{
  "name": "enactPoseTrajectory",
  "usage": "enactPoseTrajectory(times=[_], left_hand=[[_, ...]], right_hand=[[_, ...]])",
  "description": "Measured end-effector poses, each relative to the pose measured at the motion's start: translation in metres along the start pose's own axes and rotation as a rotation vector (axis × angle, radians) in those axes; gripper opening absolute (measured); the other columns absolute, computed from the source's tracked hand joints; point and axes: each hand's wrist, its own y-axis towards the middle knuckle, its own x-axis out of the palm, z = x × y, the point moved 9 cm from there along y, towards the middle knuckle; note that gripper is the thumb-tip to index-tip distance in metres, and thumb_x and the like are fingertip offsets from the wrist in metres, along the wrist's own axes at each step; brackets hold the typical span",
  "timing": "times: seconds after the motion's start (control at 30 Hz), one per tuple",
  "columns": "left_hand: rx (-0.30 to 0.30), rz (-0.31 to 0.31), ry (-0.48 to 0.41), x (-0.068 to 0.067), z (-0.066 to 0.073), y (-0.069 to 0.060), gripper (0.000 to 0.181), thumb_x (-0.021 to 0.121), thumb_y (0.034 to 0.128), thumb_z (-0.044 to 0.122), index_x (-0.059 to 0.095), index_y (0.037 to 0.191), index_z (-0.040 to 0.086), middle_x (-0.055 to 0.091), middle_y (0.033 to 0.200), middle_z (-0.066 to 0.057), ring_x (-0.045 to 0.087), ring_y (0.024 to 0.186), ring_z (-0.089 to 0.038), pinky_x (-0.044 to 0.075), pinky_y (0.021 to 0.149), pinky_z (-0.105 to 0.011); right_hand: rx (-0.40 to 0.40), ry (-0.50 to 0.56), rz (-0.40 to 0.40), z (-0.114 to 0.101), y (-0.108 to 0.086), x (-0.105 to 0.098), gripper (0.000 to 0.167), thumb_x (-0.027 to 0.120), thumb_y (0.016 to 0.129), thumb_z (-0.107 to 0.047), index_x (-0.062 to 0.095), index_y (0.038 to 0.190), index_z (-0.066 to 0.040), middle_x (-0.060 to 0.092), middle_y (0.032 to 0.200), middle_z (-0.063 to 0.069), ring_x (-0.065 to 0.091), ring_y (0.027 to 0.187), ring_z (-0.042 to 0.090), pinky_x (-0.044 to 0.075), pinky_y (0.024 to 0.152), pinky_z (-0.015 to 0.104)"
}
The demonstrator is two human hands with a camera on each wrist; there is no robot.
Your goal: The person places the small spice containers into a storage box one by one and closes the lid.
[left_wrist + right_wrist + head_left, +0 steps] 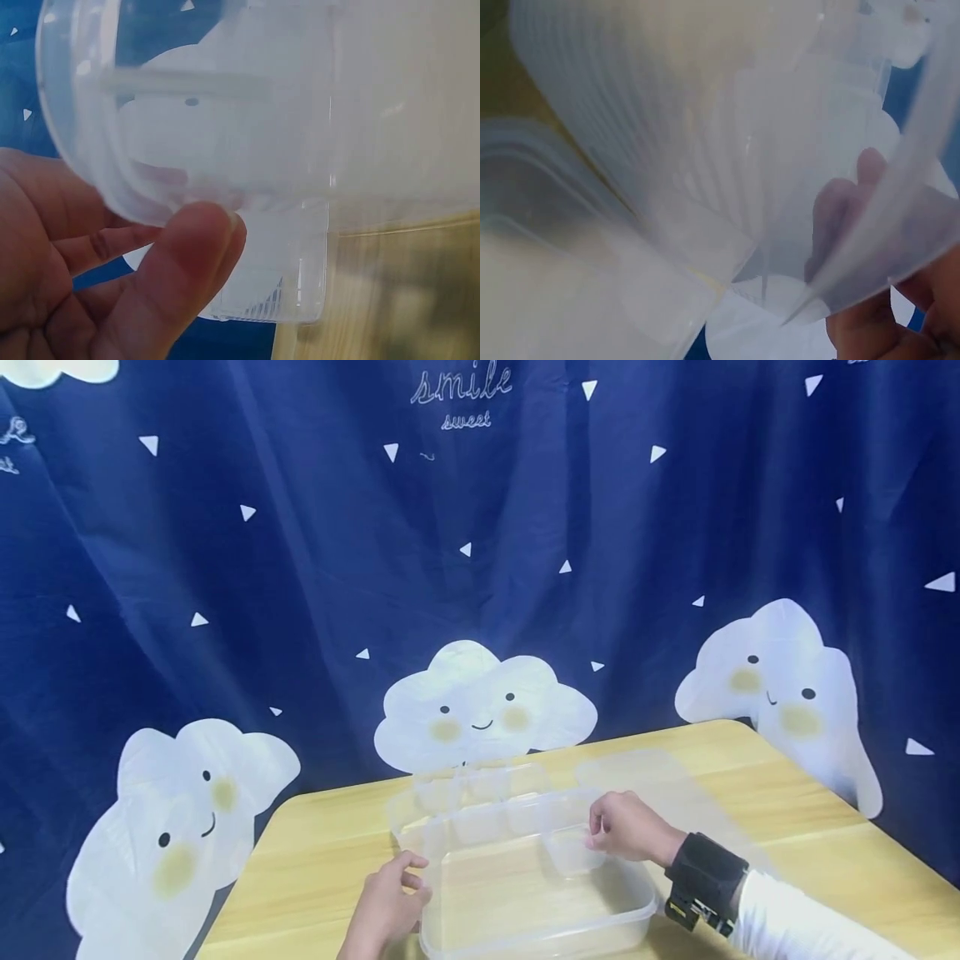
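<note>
- Most likely a room in a home, or a corner dressed like one; the pictures do not settle which.
- A navy curtain point(510, 593) hangs in soft folds behind the worktop point(285, 877) and fills the background.
- Its print is homely, nursery-like: smiling white clouds point(480, 693), scattered white triangles point(589, 390), and the lettering point(470, 383) "smile" above "sweet".
- The worktop, yellowish wood-grain with rounded corners, resembles household furniture.
- The ware there is domestic too: a large clear plastic box point(540, 942) and smaller clear tubs point(573, 853).
</note>
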Motion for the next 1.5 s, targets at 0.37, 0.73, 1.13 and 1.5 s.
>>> enactPoseTrajectory(times=[0.37,0.73,1.13,1.5], left_hand=[[-0.011,0.012,-0.03,0.001,-0.001,-0.001,0.034,0.064,0.0847,-0.002,0.057,0.118,-0.005,0.062,0.096,-0.016,0.064,0.059,-0.023,0.056,0.046,-0.03],[-0.022,0.032,-0.028,-0.001,-0.005,-0.007,0.035,0.063,0.0844,-0.002,0.057,0.118,-0.004,0.063,0.095,-0.015,0.061,0.052,-0.02,0.055,0.044,-0.031],[0.011,0.015,-0.006,0.002,0.001,-0.005,0.034,0.063,0.0853,0.0,0.057,0.118,-0.004,0.063,0.096,-0.014,0.06,0.053,-0.017,0.055,0.044,-0.029],[-0.015,0.018,-0.014,0.001,-0.003,-0.005,0.035,0.063,0.085,0.0,0.056,0.12,-0.003,0.062,0.098,-0.015,0.059,0.049,-0.018,0.055,0.045,-0.031]], right_hand=[[-0.037,-0.101,-0.02,-0.005,0.0,0.003,0.024,0.082,0.072,-0.004,0.064,0.061,-0.015,0.057,0.061,-0.009,0.048,0.057,0.007,0.045,0.053,0.025],[-0.002,-0.142,-0.067,-0.008,0.002,0.007,0.024,0.082,0.07,-0.002,0.064,0.061,-0.015,0.058,0.063,-0.007,0.052,0.058,0.009,0.049,0.054,0.027],[0.023,-0.157,-0.054,0.0,0.001,0.0,0.024,0.083,0.067,-0.003,0.063,0.06,-0.014,0.059,0.061,-0.007,0.05,0.057,0.01,0.049,0.054,0.029],[0.03,-0.16,-0.083,0.005,-0.001,-0.002,0.019,0.084,0.068,-0.004,0.067,0.064,-0.012,0.062,0.065,-0.003,0.054,0.059,0.013,0.051,0.057,0.032]])
